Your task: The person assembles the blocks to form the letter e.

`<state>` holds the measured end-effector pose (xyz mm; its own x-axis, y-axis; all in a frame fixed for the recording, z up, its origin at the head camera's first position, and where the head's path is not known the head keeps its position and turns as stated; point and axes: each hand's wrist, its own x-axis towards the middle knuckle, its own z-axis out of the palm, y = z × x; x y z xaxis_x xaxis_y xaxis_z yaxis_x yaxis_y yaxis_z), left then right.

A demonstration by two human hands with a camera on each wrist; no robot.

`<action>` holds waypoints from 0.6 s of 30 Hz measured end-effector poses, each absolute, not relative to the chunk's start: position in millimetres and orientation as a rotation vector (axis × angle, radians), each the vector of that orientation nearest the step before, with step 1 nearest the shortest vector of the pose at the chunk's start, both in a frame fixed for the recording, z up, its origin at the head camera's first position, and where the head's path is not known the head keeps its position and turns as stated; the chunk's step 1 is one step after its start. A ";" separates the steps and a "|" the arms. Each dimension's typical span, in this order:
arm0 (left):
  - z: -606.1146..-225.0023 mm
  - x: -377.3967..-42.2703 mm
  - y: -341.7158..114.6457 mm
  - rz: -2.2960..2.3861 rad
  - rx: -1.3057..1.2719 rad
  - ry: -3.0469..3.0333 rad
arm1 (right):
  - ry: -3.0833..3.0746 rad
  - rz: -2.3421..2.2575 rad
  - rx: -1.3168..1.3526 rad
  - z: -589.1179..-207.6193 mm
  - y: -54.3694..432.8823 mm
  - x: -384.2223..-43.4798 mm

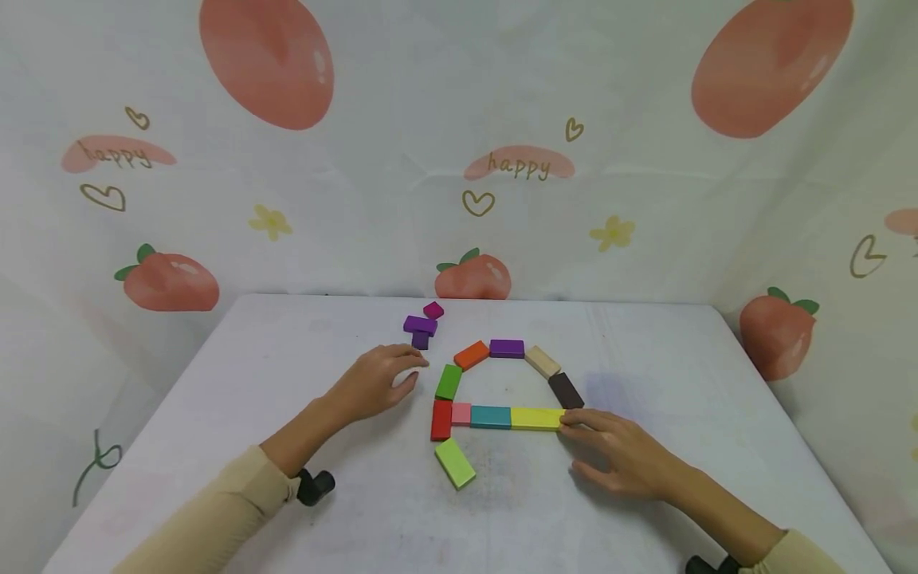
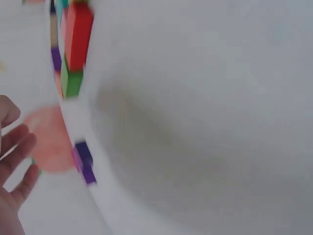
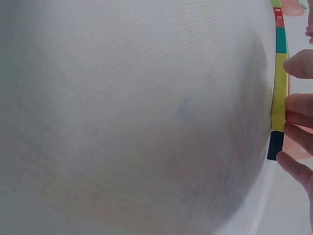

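Note:
On the white table several coloured blocks form a ring-like outline. Its bottom row has a pink block, a teal block and a yellow block. My right hand touches the yellow block's right end with its fingertips, its thumb apart. The left side has a red block and a green block; a lime block slants below. Orange, purple, beige and dark brown blocks curve over the top. My left hand, holding nothing, hovers left of the outline with loosely bent fingers.
Beyond my left hand lie a purple block, a dark purple block and a magenta block. A printed cloth hangs behind the table.

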<state>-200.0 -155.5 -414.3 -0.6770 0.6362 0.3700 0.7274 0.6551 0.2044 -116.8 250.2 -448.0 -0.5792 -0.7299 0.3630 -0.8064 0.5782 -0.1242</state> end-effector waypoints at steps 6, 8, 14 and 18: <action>-412.1 -233.4 -163.3 -0.446 -0.868 -2.824 | -2.556 0.399 1.268 -448.3 250.3 -117.2; -413.5 -241.8 -163.8 -0.463 -0.803 -2.897 | -2.556 0.397 1.269 -448.1 250.2 -117.3; -418.8 -260.9 -163.3 -0.564 -0.667 -3.053 | -2.556 0.398 1.267 -448.1 249.1 -117.8; -424.7 -270.5 -163.0 -0.612 -0.636 -3.101 | -2.555 0.401 1.261 -448.8 249.0 -118.3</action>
